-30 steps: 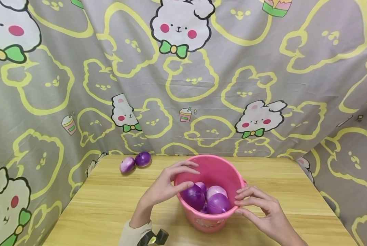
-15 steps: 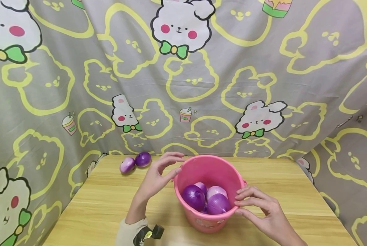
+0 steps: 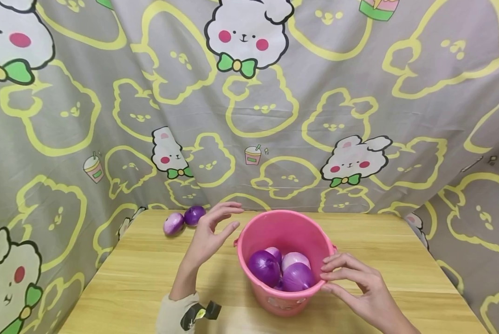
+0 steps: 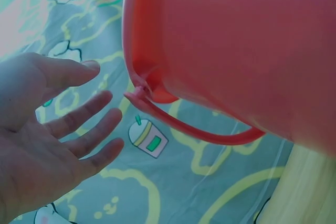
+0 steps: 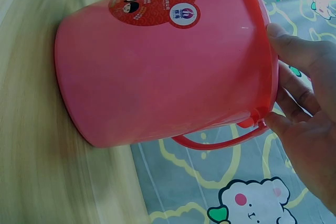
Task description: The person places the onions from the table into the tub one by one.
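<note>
A pink plastic bucket stands on the table with several purple onions inside. My right hand pinches the bucket's right rim between thumb and fingers; the right wrist view shows the thumb over the rim's outside. To the left of the bucket, my left hand is raised, fingers spread and holding nothing. The left wrist view has it apart from the bucket wall and its hanging handle. Two more onions lie side by side at the table's back left, beyond the left hand.
The wooden table ends at a grey patterned curtain, which hangs behind it and along both sides. Stickers are on the bucket's outer wall. A small black device sits at the left sleeve.
My left hand has drawn back leftward, from over the bucket's left rim to a spot beside it. The right hand keeps its place on the rim, and the onions have not moved.
</note>
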The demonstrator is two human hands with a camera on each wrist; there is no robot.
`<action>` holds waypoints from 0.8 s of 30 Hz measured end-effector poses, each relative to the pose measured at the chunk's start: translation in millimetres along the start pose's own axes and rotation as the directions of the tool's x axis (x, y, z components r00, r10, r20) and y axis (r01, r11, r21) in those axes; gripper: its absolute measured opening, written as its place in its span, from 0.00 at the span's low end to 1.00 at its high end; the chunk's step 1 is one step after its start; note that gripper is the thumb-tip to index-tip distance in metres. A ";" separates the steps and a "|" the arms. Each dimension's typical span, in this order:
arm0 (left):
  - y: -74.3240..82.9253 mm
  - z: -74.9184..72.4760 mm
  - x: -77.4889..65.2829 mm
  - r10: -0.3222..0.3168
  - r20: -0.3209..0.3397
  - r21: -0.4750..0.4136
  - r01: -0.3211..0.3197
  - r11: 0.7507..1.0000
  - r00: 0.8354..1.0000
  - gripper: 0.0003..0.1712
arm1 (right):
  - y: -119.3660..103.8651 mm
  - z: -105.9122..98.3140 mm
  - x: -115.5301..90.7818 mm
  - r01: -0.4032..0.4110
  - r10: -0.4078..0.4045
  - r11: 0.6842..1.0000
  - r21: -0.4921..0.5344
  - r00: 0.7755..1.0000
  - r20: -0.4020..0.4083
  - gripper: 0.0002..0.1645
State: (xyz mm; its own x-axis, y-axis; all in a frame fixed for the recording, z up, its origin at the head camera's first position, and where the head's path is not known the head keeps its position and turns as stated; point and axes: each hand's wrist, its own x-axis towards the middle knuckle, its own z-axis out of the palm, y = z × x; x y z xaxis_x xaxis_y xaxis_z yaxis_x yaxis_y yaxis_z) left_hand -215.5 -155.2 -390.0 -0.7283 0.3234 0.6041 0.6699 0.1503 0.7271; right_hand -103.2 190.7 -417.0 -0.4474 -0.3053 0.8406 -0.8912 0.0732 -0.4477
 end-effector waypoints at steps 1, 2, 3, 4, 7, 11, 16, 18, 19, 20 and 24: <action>-0.9 0.0 0.0 0.000 -0.007 0.006 0.001 1.000 1.000 0.15 | -0.1 0.0 0.2 0.003 -0.003 1.000 0.003 1.000 0.000 0.19; -1.7 -0.1 -0.1 -0.003 -0.014 0.014 0.003 1.000 1.000 0.15 | -0.3 -0.1 0.2 0.002 -0.002 1.000 0.003 1.000 0.001 0.19; -2.7 -0.1 -0.2 -0.004 -0.020 0.019 0.004 1.000 1.000 0.15 | -0.4 -0.1 0.3 0.002 -0.002 1.000 0.005 1.000 0.001 0.19; -3.6 -0.3 -0.2 -0.005 -0.025 0.023 0.005 1.000 1.000 0.15 | -0.5 -0.2 0.4 0.003 -0.003 1.000 0.006 1.000 0.002 0.19; -6.8 -1.1 -0.4 -0.009 -0.033 0.030 0.010 1.000 0.999 0.16 | -0.9 -0.2 0.6 0.001 -0.001 1.000 0.012 1.000 0.002 0.18; -10.3 -2.6 -0.7 -0.012 -0.036 0.055 0.014 0.998 0.999 0.16 | -1.2 0.0 0.8 -0.002 0.002 1.000 0.018 1.000 0.003 0.19; -13.8 -4.3 -1.4 -0.018 -0.049 0.083 0.022 0.996 0.999 0.14 | -1.8 0.3 0.7 -0.011 0.011 1.000 0.014 1.000 0.004 0.20; -9.3 -4.2 -1.0 -0.019 -0.062 0.093 0.025 0.995 0.998 0.14 | -1.3 0.2 0.8 -0.006 0.006 1.000 0.015 1.000 0.003 0.20; -9.3 -4.4 -0.8 -0.019 -0.068 0.103 0.026 0.994 0.997 0.14 | -1.0 0.2 0.9 -0.003 0.003 1.000 0.017 1.000 0.003 0.20; -9.5 -4.8 -0.7 -0.020 -0.072 0.112 0.028 0.993 0.997 0.14 | -0.8 0.1 0.8 -0.003 0.003 1.000 0.016 1.000 0.002 0.20; -11.7 -5.9 -0.7 -0.009 -0.091 0.160 0.024 0.987 0.996 0.14 | 0.0 -0.2 0.8 0.000 0.000 1.000 0.012 1.000 0.003 0.21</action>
State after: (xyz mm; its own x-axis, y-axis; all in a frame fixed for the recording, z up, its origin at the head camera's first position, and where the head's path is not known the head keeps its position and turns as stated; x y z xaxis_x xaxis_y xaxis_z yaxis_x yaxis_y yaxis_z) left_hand -223.6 -162.7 -397.0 -0.7447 0.2352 0.6246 0.6667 0.3057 0.6798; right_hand -103.5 190.7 -416.3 -0.4474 -0.3084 0.8395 -0.8900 0.0614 -0.4518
